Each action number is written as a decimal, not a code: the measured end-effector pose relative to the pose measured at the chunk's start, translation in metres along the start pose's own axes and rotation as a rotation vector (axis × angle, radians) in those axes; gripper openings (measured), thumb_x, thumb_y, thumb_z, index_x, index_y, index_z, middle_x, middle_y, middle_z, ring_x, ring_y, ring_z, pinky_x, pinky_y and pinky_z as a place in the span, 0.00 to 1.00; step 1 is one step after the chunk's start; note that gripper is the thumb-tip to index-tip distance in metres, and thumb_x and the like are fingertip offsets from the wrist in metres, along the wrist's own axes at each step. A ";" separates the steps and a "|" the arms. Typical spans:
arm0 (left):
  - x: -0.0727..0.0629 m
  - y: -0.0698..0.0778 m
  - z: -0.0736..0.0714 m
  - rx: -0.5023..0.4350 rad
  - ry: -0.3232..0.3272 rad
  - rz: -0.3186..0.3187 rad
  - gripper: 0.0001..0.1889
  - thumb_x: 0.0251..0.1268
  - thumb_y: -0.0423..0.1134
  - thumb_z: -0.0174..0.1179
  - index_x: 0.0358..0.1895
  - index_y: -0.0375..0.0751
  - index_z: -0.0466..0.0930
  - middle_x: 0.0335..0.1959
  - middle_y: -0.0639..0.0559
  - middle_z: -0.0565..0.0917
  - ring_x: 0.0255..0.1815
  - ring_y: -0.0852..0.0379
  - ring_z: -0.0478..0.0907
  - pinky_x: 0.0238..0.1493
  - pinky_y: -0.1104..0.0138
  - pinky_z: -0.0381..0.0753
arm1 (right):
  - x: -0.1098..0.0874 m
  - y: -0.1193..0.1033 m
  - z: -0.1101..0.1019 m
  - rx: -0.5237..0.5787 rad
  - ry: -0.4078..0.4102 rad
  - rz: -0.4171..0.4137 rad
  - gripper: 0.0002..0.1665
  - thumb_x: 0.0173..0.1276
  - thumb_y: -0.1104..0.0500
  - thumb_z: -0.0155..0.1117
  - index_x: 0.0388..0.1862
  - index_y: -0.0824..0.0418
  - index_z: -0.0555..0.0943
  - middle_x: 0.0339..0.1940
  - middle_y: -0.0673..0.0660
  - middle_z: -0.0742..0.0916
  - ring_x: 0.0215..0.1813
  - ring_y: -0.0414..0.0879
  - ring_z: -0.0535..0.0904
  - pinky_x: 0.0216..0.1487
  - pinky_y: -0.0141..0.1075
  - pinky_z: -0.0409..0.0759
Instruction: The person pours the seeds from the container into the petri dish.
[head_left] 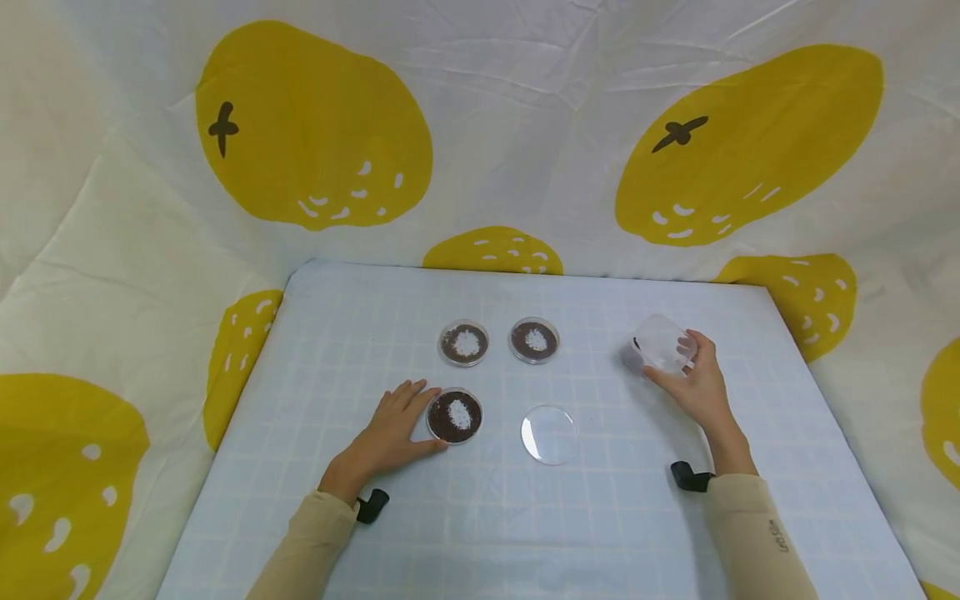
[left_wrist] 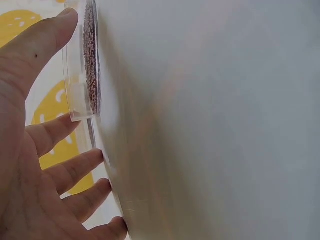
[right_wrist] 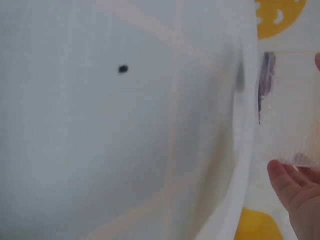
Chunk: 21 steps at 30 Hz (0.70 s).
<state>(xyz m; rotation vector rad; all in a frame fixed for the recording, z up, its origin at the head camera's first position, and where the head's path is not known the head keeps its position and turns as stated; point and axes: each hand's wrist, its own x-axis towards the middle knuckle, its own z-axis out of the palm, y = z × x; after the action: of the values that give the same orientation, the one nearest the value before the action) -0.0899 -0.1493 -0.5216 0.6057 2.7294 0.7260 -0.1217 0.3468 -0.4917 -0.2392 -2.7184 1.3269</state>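
My left hand [head_left: 392,425] holds a petri dish [head_left: 454,416] on the table between thumb and forefinger, its other fingers spread behind. The dish bears dark brown crumbs with a white patch in the middle; the left wrist view shows its clear wall and the brown layer [left_wrist: 91,60] edge-on. My right hand [head_left: 696,382] grips a translucent plastic cup [head_left: 663,343] by its sides, tilted, at the right of the table. Dark purplish residue [right_wrist: 267,75] clings inside that cup in the right wrist view. Between the hands lies a clear round lid [head_left: 550,435].
Two more petri dishes, one at left [head_left: 463,342] and one at right [head_left: 534,340], stand behind, also brown with white centres. A small dark speck [right_wrist: 123,69] lies on the pale checked tablecloth [head_left: 480,525]. A fruit-print curtain [head_left: 517,142] hangs behind the table.
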 end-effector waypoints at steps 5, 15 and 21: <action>0.000 0.000 0.000 0.000 0.000 -0.001 0.47 0.59 0.62 0.68 0.78 0.47 0.60 0.78 0.41 0.57 0.79 0.39 0.45 0.76 0.42 0.41 | 0.003 0.007 -0.002 -0.005 0.006 0.045 0.64 0.59 0.52 0.79 0.80 0.64 0.44 0.74 0.71 0.65 0.72 0.65 0.62 0.69 0.61 0.64; 0.000 0.001 0.001 0.001 0.004 0.000 0.47 0.59 0.62 0.68 0.77 0.46 0.60 0.77 0.40 0.58 0.79 0.38 0.46 0.75 0.40 0.41 | 0.005 0.013 -0.004 -0.011 -0.003 0.058 0.64 0.60 0.52 0.78 0.80 0.65 0.43 0.75 0.72 0.63 0.72 0.67 0.60 0.68 0.62 0.64; 0.000 0.000 0.001 -0.002 0.002 0.001 0.47 0.59 0.62 0.68 0.78 0.47 0.60 0.78 0.41 0.57 0.79 0.39 0.45 0.76 0.41 0.40 | 0.005 0.014 -0.004 -0.003 -0.017 0.080 0.65 0.61 0.52 0.77 0.80 0.65 0.42 0.75 0.73 0.62 0.72 0.68 0.60 0.69 0.62 0.63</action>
<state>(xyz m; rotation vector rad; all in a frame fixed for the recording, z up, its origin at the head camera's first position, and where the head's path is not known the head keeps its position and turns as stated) -0.0893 -0.1491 -0.5224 0.6059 2.7301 0.7293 -0.1245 0.3594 -0.5002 -0.3419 -2.7515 1.3513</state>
